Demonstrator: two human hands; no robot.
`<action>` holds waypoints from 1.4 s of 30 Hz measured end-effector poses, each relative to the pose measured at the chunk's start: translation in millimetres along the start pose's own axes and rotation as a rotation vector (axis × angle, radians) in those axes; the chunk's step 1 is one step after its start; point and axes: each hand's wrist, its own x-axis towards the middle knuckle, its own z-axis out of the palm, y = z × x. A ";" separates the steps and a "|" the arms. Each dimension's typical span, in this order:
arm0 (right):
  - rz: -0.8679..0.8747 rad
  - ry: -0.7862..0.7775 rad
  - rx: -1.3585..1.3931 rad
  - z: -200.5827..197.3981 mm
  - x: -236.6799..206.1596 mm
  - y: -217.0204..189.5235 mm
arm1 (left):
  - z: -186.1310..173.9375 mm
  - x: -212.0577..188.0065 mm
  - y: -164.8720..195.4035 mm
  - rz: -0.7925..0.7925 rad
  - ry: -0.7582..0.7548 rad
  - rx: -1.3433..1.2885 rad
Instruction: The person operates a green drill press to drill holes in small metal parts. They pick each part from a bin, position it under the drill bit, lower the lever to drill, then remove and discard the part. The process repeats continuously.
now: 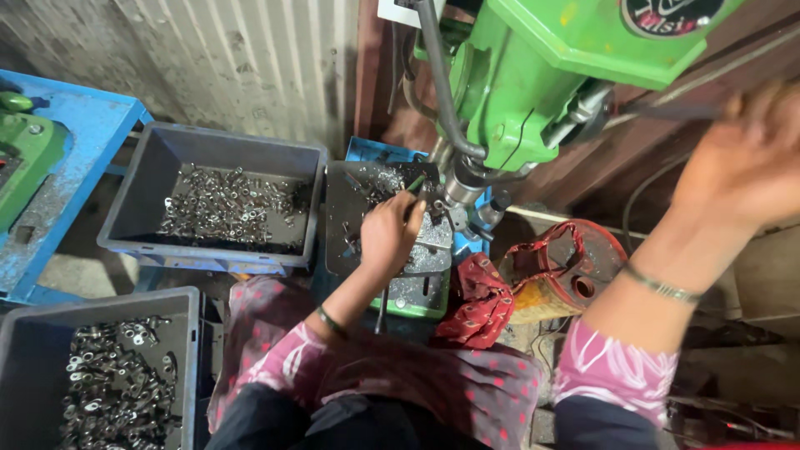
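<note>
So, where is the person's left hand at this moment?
In the head view, the left hand is at centre, on the drill press table just under the green drill press, to the right of the grey bin of metal parts.

— What sort of place is this?
— A small metalworking workshop. A green bench drill press (533,75) stands over a swarf-strewn steel work table (425,250).
— Anything else?
— Two grey plastic crates (125,217) heaped with small metal parts (225,208), against a grimy corrugated metal wall (242,58).
</note>
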 end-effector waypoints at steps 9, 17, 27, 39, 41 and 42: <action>0.119 0.021 0.038 -26.5 39.0 9.1 | 2.5 -4.3 -12.5 -0.257 -0.093 -0.394; 0.107 0.043 0.048 -10.6 26.8 8.3 | 8.9 -5.5 -15.8 0.020 -0.002 -0.188; 0.075 0.047 0.042 1.3 13.3 7.4 | 39.8 -19.8 -32.4 0.296 0.136 0.065; -0.173 -0.038 -0.003 57.9 -87.1 -2.6 | 15.3 -2.0 -15.3 0.278 0.216 0.111; -0.212 -0.004 -0.016 64.0 -101.3 0.1 | 11.7 -2.1 -15.0 0.266 0.210 0.106; -0.228 0.013 -0.025 66.3 -107.0 1.0 | 10.4 -2.1 -14.9 0.243 0.197 0.104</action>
